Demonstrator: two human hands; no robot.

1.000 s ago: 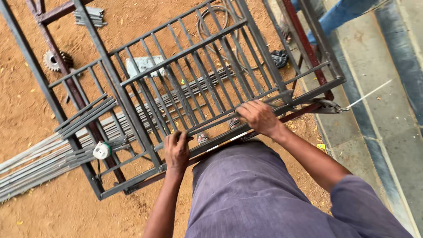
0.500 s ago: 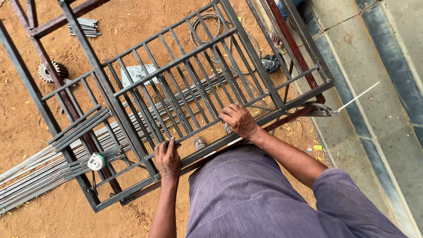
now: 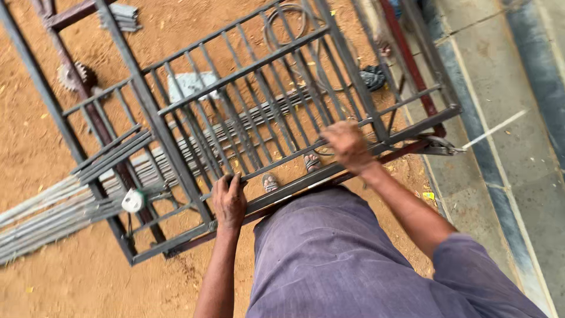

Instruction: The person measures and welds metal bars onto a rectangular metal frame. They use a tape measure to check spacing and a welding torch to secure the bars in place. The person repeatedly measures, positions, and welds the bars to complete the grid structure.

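Head view: a grey metal grille frame (image 3: 247, 112) leans over sandy ground, its lower rail just in front of the person's body. The left hand (image 3: 228, 201) wraps a closed grip around that lower rail. The right hand (image 3: 347, 144), blurred, rests on a rail further right; whether its grip closes cannot be told. Left of the grille lies a bundle of metal rods (image 3: 53, 212).

The metal grille frame (image 3: 247, 112) stands on the sandy ground (image 3: 70, 277), just before the person. A bundle of rods (image 3: 53, 212) lies at its left. A toothed wheel (image 3: 75, 75) is far left, a concrete step (image 3: 506, 176) right.
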